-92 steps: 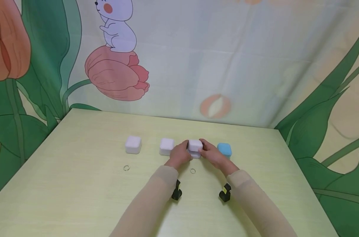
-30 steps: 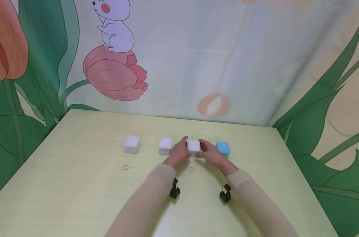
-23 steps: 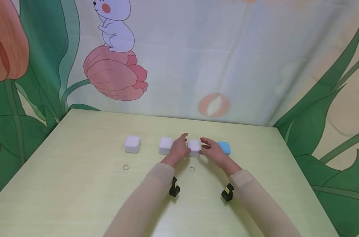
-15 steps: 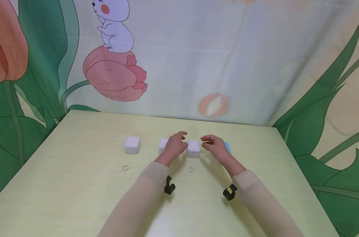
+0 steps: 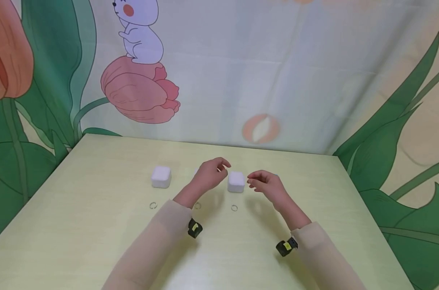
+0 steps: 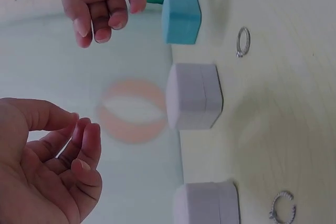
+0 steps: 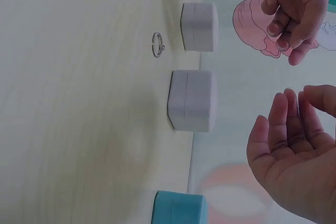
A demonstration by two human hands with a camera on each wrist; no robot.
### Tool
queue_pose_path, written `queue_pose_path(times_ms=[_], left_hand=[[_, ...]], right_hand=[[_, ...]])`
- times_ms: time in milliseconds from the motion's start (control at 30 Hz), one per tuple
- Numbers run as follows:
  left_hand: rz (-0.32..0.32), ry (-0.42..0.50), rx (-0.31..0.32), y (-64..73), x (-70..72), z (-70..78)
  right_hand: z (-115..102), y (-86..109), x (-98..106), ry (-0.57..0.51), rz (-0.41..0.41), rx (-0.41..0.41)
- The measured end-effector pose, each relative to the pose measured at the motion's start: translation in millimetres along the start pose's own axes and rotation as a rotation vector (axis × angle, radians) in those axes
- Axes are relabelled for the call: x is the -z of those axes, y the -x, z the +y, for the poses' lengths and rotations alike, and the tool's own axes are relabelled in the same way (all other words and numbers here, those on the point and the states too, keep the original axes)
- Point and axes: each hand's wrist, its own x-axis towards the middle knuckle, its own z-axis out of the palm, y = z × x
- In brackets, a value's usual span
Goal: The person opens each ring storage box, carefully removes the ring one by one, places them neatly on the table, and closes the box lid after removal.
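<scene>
My left hand [image 5: 211, 174] hovers above the table, fingers loosely bent, with nothing in its grasp. It covers most of one white ring box, whose edge shows behind it. My right hand [image 5: 269, 186] is also raised and bare, its fingers loosely bent, largely hiding the blue ring box [image 6: 181, 19]. Between the hands stands a closed white ring box [image 5: 236, 182], touched by neither; its lid seam shows in the right wrist view. In front of it lies a silver ring [image 5: 234, 208]. A second ring [image 5: 197, 206] lies near my left sleeve.
Another white ring box [image 5: 161, 177] stands at the left of the row, with a ring [image 5: 153, 205] in front of it. The boxes stand toward the back of the pale wooden table [image 5: 107, 225]. A printed curtain [image 5: 212, 80] hangs behind the table.
Both hands held the middle white box with its lid raised; the lid then came down. The hands have since let go, lifted and drawn apart, left hand leftward, right hand rightward.
</scene>
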Motion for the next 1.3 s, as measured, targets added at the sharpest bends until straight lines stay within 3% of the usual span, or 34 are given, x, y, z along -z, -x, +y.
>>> queue_pose_path(times_ms=[333, 567, 900, 1300], left_hand=[[-0.031, 0.094, -0.051, 31.2, -11.4, 16.1], [-0.051, 0.149, -0.080, 45.8, -19.9, 27.2], [-0.096, 0.289, -0.081, 52.6, -51.0, 34.5], [-0.149, 0.405, -0.047, 51.4, -89.4, 45.0]], right_hand=[[5, 22.0, 7, -0.017, -0.009, 0.057], [6, 35.0, 13, -0.067, 0.003, 0.050], [12, 52.1, 27, -0.061, 0.057, -0.001], [18, 59.2, 58, 0.006, 0.055, 0.005]])
